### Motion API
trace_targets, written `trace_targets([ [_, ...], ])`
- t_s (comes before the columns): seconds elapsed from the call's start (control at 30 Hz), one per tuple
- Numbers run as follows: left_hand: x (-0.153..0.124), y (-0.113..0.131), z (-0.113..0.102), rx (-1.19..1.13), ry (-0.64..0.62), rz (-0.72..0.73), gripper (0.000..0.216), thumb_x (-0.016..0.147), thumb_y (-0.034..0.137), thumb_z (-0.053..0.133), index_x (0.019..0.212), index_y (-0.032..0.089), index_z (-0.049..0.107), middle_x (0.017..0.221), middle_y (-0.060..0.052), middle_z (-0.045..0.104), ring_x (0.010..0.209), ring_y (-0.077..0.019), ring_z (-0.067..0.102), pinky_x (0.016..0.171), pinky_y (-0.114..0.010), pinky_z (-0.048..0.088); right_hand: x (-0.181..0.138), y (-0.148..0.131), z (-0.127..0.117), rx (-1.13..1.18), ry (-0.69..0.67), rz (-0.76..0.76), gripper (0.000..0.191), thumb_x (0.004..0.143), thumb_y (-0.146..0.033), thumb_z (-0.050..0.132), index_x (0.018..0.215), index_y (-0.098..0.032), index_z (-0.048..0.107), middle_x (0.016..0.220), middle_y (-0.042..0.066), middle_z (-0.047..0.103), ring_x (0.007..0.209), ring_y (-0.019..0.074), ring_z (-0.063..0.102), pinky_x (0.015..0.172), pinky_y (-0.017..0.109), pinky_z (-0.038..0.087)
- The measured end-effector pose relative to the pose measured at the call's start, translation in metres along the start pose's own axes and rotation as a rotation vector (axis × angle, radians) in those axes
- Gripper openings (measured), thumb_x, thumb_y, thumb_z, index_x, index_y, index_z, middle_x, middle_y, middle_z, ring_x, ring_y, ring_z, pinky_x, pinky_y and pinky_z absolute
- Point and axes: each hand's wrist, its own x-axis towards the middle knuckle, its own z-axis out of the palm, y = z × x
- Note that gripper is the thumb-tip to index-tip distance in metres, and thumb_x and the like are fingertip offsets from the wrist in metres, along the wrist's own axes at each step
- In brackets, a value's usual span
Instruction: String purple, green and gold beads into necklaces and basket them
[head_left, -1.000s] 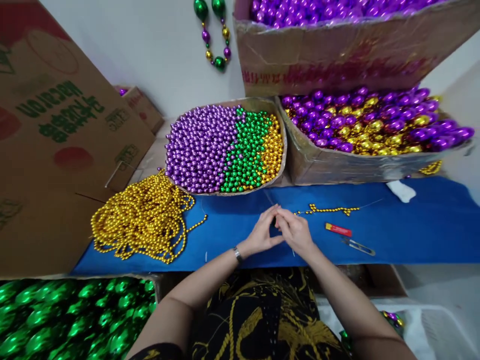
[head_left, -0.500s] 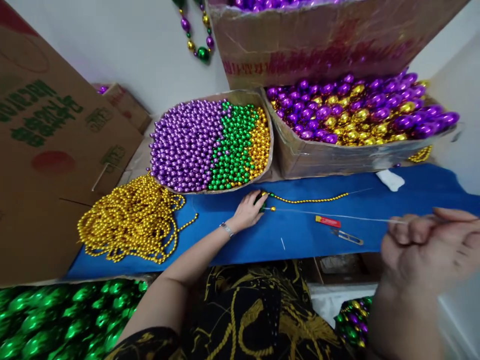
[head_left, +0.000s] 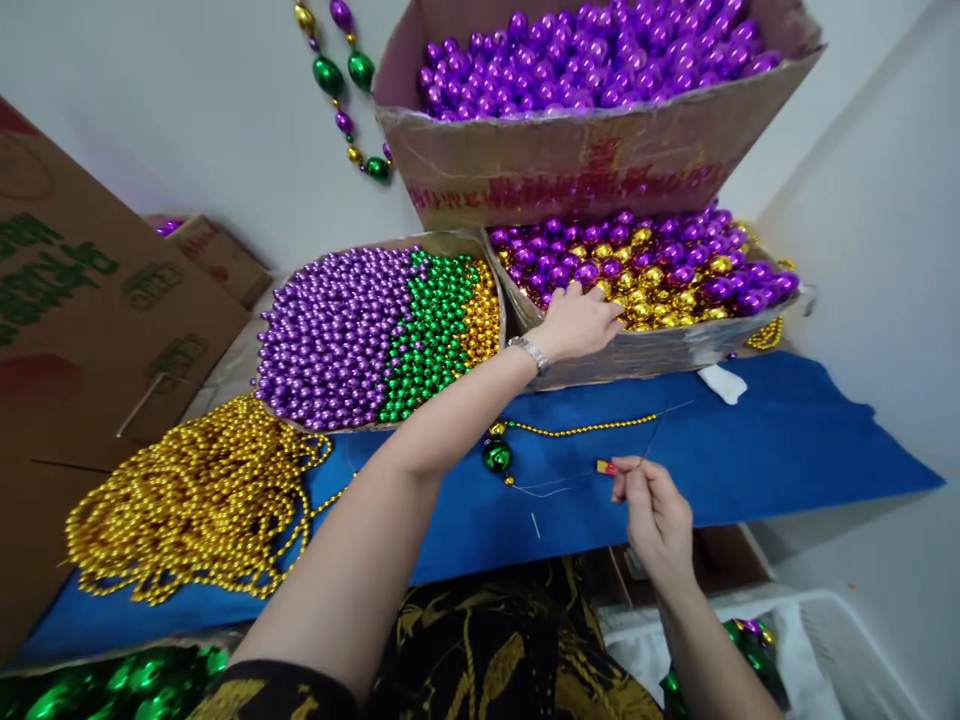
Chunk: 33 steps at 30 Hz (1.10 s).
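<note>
My left hand (head_left: 577, 322) reaches over the front rim of a cardboard box (head_left: 637, 358). Its fingers are bent but apart, tips partly hidden among the shiny purple and gold beads (head_left: 660, 290). Above the blue cloth my right hand (head_left: 658, 515) is closed, thumb and fingers pinching a thin string (head_left: 651, 437). A red and yellow lighter (head_left: 604, 467) shows beside those fingertips. Between the hands lies a strand with a large green bead (head_left: 496, 456), small gold beads (head_left: 592, 428) and loose string at its end.
Small purple, green and gold beads fill a box (head_left: 504, 300) on the left. A pile of gold bead strings (head_left: 195, 500) lies beside it. Another box (head_left: 585, 165) of purple beads stands above. A white scrap (head_left: 722, 384) and a thin white stick (head_left: 535, 525) lie on the blue cloth (head_left: 825, 440).
My left hand has left the green bead and moved up to the bead box. My right hand has come in from the far right, and the string has slackened. The snips are out of sight.
</note>
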Motion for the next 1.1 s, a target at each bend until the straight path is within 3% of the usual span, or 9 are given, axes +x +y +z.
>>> trace_targets([
  [0.07,0.009,-0.004,-0.001,-0.032,-0.073,0.023,0.026,0.091,0.030,0.057,0.112,0.018,0.069,0.111,-0.013,0.062,0.100,-0.0294,0.056,0.089,-0.046,0.043,0.001,-0.001,0.001,-0.021,-0.011,-0.017,0.023,0.100,-0.030,0.045,0.106,-0.020,0.065,0.070,-0.001,0.061,0.063,0.0109,0.060,0.063,0.024,0.052],
  [0.17,-0.006,-0.009,-0.007,-0.313,0.099,0.032,0.025,0.088,0.022,0.060,0.111,0.015,0.065,0.117,-0.013,0.060,0.100,-0.0241,0.058,0.088,-0.038,0.045,0.003,-0.003,0.005,-0.065,-0.028,-0.006,0.024,0.100,-0.030,0.045,0.109,-0.021,0.065,0.071,-0.001,0.063,0.064,0.0108,0.063,0.063,0.023,0.054],
  [0.27,-0.050,-0.013,-0.015,-0.896,0.269,-0.097,0.027,0.092,0.028,0.056,0.116,0.017,0.062,0.110,-0.009,0.063,0.092,-0.0174,0.061,0.079,-0.030,0.049,0.005,-0.003,0.009,-0.120,-0.066,-0.014,0.027,0.100,-0.030,0.045,0.118,-0.020,0.063,0.077,0.001,0.069,0.068,0.0116,0.068,0.065,0.022,0.057],
  [0.37,-0.109,-0.017,-0.015,-1.484,0.259,-0.344,0.031,0.093,0.037,0.056,0.118,0.020,0.062,0.100,-0.006,0.066,0.078,-0.0125,0.064,0.068,-0.025,0.050,0.005,-0.002,0.015,-0.180,-0.126,-0.122,0.027,0.100,-0.028,0.045,0.116,-0.019,0.064,0.085,0.003,0.074,0.066,0.0116,0.070,0.065,0.022,0.059],
  [0.47,-0.165,-0.020,-0.009,-1.775,0.291,-0.533,0.036,0.085,0.039,0.069,0.113,0.017,0.066,0.098,-0.007,0.069,0.075,-0.0114,0.065,0.064,-0.021,0.049,0.002,0.000,0.026,-0.239,-0.158,-0.297,0.021,0.098,-0.022,0.050,0.112,-0.018,0.065,0.096,0.006,0.077,0.074,0.0136,0.074,0.072,0.023,0.060],
  [0.6,-0.210,-0.023,-0.002,-1.844,0.417,-0.677,0.038,0.076,0.033,0.078,0.109,0.016,0.069,0.097,-0.006,0.070,0.073,-0.0106,0.066,0.063,-0.021,0.050,-0.006,0.002,0.043,-0.273,-0.231,-0.463,0.020,0.096,-0.015,0.053,0.112,-0.017,0.064,0.100,0.007,0.077,0.084,0.0165,0.075,0.078,0.025,0.059],
  [0.73,-0.229,-0.027,-0.003,-1.828,0.468,-0.721,0.037,0.076,0.031,0.079,0.109,0.017,0.070,0.092,-0.004,0.070,0.071,-0.0097,0.065,0.063,-0.020,0.051,-0.011,0.002,0.056,-0.281,-0.292,-0.498,0.020,0.096,-0.015,0.053,0.112,-0.016,0.064,0.099,0.007,0.077,0.083,0.0169,0.075,0.077,0.026,0.059],
  [1.1,-0.254,-0.017,0.006,-1.638,0.446,-0.527,0.041,0.072,0.020,0.082,0.111,0.020,0.069,0.114,-0.006,0.067,0.094,-0.0132,0.063,0.075,-0.024,0.058,-0.012,-0.004,0.075,-0.296,-0.274,-0.511,0.018,0.096,-0.016,0.052,0.109,-0.017,0.064,0.097,0.006,0.077,0.082,0.0172,0.075,0.075,0.027,0.060],
])
